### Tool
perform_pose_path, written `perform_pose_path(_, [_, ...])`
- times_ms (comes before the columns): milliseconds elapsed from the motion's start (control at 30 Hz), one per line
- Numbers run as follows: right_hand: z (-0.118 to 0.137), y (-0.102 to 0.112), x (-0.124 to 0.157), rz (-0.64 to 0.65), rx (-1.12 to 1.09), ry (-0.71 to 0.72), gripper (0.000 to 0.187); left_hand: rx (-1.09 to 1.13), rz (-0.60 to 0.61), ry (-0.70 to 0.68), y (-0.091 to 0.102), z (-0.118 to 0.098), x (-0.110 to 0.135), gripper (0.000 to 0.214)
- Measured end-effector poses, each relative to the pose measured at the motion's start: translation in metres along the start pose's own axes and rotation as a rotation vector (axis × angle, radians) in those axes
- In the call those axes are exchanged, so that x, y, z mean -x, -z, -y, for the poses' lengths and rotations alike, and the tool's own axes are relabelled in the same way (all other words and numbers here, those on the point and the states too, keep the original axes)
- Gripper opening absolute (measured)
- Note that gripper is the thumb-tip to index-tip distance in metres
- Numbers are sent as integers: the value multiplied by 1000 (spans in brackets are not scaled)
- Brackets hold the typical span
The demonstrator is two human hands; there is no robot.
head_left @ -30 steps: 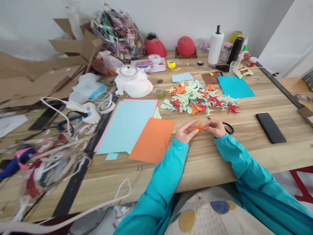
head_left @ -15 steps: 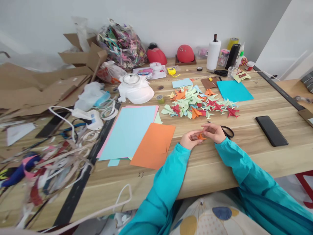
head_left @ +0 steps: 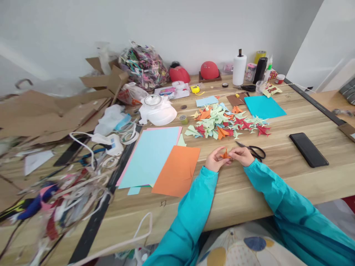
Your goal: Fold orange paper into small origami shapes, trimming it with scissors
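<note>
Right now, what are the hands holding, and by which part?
A small folded orange paper: the left hand holds its left side, the right hand its right. The exact folds gripped are too small to tell.

Sleeves (head_left: 191, 207): long, turquoise fabric, creased along the forearms, gathered at the cuffs (head_left: 249, 167). Front garment (head_left: 235, 252): cream, printed with dark blue and mustard ovals, small dots, and thin lines fanning from one point.

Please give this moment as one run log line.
left hand: holds orange folded paper | right hand: pinches same paper | scissors: beside right hand | folded-paper pile: beyond hands
</note>
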State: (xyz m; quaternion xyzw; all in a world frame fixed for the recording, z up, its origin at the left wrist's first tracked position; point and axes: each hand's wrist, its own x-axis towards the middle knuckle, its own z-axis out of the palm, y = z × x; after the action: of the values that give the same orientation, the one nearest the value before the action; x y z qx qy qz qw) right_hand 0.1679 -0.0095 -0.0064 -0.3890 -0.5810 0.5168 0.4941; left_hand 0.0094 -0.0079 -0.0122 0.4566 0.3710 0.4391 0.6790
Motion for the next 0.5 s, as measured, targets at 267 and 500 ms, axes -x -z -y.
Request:
perform_pose_path(267, [-2, -1, 1, 7, -81, -56, 24, -4, -1, -27, -2, 4, -1, 61])
perform_pose_path(500, [-6, 0, 0, -140, -88, -53, 32, -91, 140, 71, 0, 5, -1, 62])
